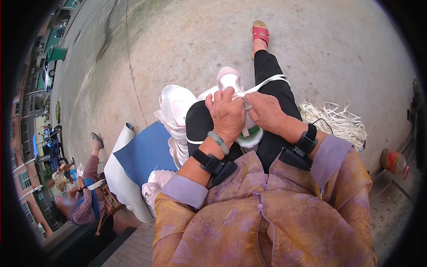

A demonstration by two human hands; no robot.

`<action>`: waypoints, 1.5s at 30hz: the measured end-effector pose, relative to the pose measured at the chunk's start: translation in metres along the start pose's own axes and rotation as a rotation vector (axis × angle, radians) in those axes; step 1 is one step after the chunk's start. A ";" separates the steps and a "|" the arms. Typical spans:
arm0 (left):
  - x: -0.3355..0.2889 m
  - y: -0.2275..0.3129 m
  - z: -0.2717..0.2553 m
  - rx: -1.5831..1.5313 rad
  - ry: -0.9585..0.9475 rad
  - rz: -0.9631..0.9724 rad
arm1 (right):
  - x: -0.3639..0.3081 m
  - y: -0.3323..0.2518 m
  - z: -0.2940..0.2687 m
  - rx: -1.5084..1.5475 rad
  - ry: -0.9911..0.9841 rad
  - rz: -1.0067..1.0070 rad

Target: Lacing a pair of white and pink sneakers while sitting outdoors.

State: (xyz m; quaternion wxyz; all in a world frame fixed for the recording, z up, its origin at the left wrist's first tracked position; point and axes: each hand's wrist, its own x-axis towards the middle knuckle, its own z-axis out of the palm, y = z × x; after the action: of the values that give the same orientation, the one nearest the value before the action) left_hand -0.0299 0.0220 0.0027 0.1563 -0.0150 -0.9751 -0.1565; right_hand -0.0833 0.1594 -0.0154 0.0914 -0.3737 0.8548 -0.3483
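A white and pink sneaker [229, 81] rests between my knees, toe pointing away, with a green patch showing near its heel end. My left hand [227, 115] is closed over its upper, fingers bent around the lacing area; the fingertips are partly hidden. Close beside it, my right hand [268, 111] pinches a flat white shoelace [268, 80] at the shoe. The lace's loose length runs over my right thigh. More white and pink shoes [177, 107] are stacked against my left leg. By my right leg lies a big bundle of white laces [334, 122].
A blue sheet with a white underside [143, 151] is at my left, with pinkish-white shoe parts [156, 182] near it. A plastic bottle with a red label [394, 163] lies at the right. Farther left, people sit [86, 204] near parked vehicles. Concrete ground [178, 40] extends ahead.
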 end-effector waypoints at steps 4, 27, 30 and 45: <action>0.005 0.002 0.005 -0.023 0.041 0.047 | -0.003 -0.005 -0.006 -0.052 -0.008 0.008; -0.129 -0.129 -0.123 0.178 -0.183 -0.211 | -0.029 -0.004 -0.014 -0.128 0.032 -0.119; -0.177 -0.165 -0.140 0.405 -0.276 -0.410 | -0.023 0.000 -0.017 0.070 0.114 -0.093; -0.032 -0.040 -0.051 -0.242 -0.031 -0.059 | 0.024 0.005 -0.008 0.039 0.133 -0.296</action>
State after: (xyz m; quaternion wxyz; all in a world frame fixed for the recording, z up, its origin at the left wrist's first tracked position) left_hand 0.0129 -0.0314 0.0268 0.1334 -0.0074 -0.9515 -0.2772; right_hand -0.1065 0.1492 -0.0108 -0.0103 -0.4698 0.7876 -0.3985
